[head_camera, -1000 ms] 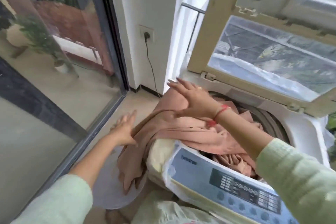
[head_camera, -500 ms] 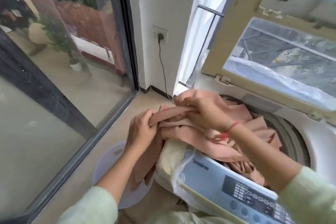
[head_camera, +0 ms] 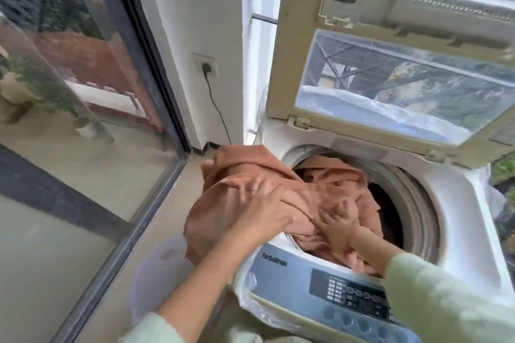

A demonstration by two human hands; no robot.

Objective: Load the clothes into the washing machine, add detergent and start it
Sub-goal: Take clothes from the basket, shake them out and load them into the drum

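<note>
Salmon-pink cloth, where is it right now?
Head view, centre: the salmon-pink cloth lies half inside the drum of the white washing machine, its left part bunched over the rim under the left hand.

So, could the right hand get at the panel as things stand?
Probably yes. The panel lies uncovered just short of the right hand, beside its forearm; but that hand is busy in the cloth at the drum mouth.
</note>
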